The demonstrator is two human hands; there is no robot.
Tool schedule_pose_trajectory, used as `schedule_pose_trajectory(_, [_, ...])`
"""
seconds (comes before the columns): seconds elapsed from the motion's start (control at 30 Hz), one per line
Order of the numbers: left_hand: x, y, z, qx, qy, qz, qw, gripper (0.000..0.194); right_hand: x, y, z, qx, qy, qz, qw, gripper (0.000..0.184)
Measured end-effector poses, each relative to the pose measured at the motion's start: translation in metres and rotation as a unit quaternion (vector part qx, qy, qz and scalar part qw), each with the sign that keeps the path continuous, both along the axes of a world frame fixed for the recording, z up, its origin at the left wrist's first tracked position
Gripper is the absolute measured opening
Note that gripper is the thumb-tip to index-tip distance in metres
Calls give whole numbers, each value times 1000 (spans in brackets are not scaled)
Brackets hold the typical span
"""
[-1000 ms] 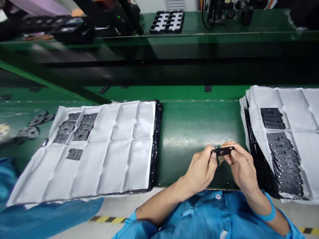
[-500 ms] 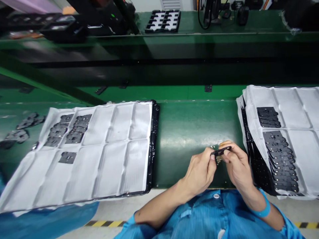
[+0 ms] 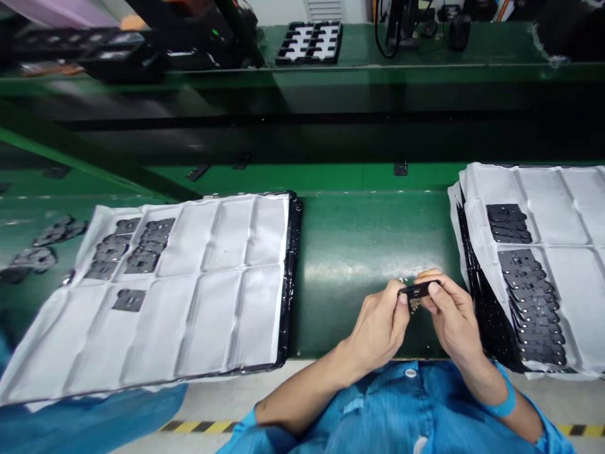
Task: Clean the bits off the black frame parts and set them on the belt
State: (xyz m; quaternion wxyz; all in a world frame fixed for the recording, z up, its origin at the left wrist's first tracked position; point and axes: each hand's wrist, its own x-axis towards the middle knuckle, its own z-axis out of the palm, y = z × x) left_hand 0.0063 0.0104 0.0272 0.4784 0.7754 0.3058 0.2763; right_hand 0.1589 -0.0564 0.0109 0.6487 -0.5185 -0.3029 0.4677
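Observation:
A small flat black plastic part [image 3: 416,290] is held between my two hands, above the green bench near its front edge. My left hand [image 3: 378,325] pinches its left end between thumb and fingers. My right hand [image 3: 451,312] grips its right end, the thumb lying on the face towards me. Below the part, a small scatter of tiny pale gold pieces [image 3: 414,305] lies on the bench, partly hidden by my hands; their kind is too small to make out.
On the left, a white-lined tray [image 3: 227,302] holds several flat black parts [image 3: 130,300]. At the right, stacked white-lined trays [image 3: 567,208] carry overlapping rows of black parts [image 3: 534,302]. A black slotted tray [image 3: 309,42] stands on the back shelf. Loose dark parts [image 3: 35,258] lie far left.
The black part has tilted slightly between my fingers, so more of its face shows. My right thumb has shifted a little along it. Both hands keep their hold.

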Motion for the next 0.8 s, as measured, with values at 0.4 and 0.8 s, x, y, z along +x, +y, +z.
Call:
schedule_pose_trajectory(0.4, [3, -4, -3, 34, -13, -2, 999, 17, -1, 2, 2, 26, 16, -10, 999, 25])
schedule_pose_trajectory(0.8, [3, -3, 0, -34, -24, -8, 999, 18, 2, -6, -4, 22, -67, 10, 997, 18])
